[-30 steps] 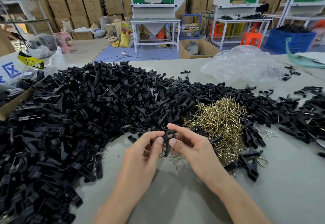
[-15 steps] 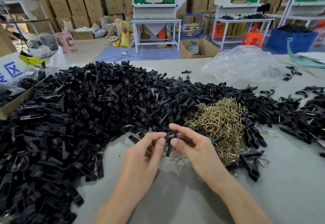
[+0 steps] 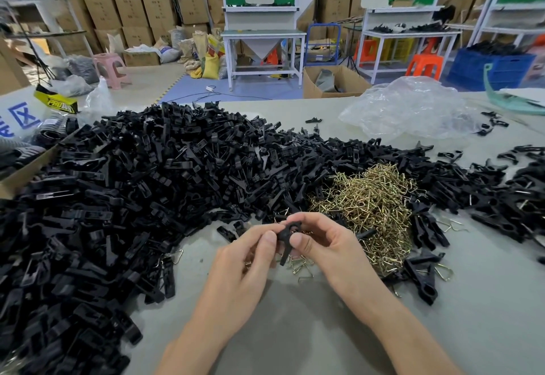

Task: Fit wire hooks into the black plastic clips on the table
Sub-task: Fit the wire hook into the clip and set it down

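Note:
A single black plastic clip (image 3: 285, 239) stands upright between my two hands, just above the grey table (image 3: 295, 330). My left hand (image 3: 250, 259) pinches its left side with thumb and fingers. My right hand (image 3: 321, 242) pinches its right side, index finger curled over the top. A huge heap of black clips (image 3: 132, 192) spreads across the left and middle of the table. A pile of brass-coloured wire hooks (image 3: 371, 200) lies just right of my hands. A few loose hooks (image 3: 302, 264) lie under the held clip.
Several clips with hooks fitted (image 3: 424, 271) lie to the right of the wire pile. A crumpled clear plastic bag (image 3: 413, 109) sits at the far right. A cardboard box edge (image 3: 29, 165) borders the heap at left. Workbenches, stools and stacked cartons fill the room behind.
Both hands stay in the same spot with the clip; the fingers have shifted slightly on it. The view has crept a little.

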